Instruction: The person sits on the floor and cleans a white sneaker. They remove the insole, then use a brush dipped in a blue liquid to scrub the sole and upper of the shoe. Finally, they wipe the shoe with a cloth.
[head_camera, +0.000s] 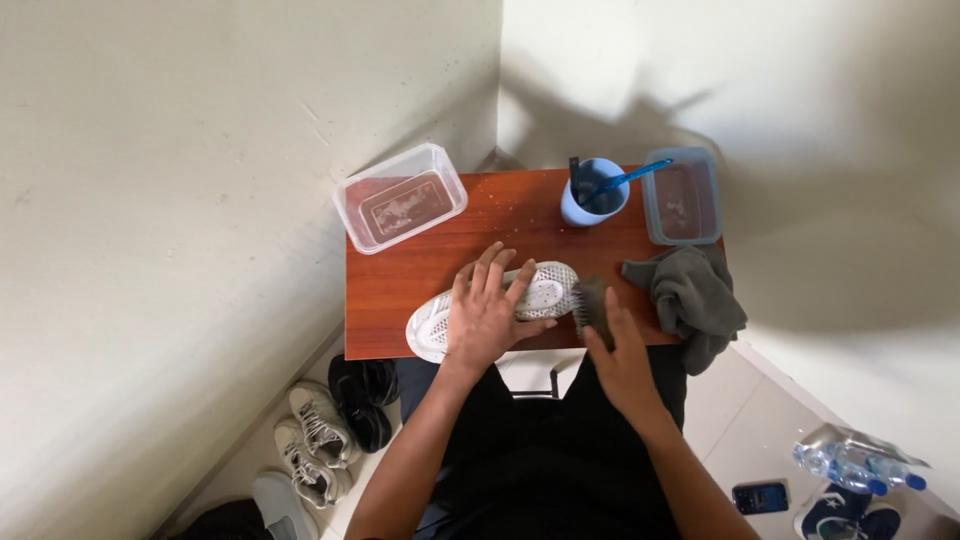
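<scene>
A white shoe (545, 288) lies sole up on a small wooden table (400, 280). My left hand (487, 315) presses flat on the shoe's middle with its fingers spread. My right hand (622, 352) grips a dark scrubbing brush (590, 303) whose bristles touch the shoe's right end.
At the back of the table stand a clear plastic tub (400, 197) of water, a blue cup (594, 192) holding a toothbrush, and a grey-rimmed container (683, 196). A grey cloth (692, 297) hangs over the right edge. Several shoes (325, 430) sit on the floor to the left; a water bottle (858, 462) and phone (760, 496) lie at right.
</scene>
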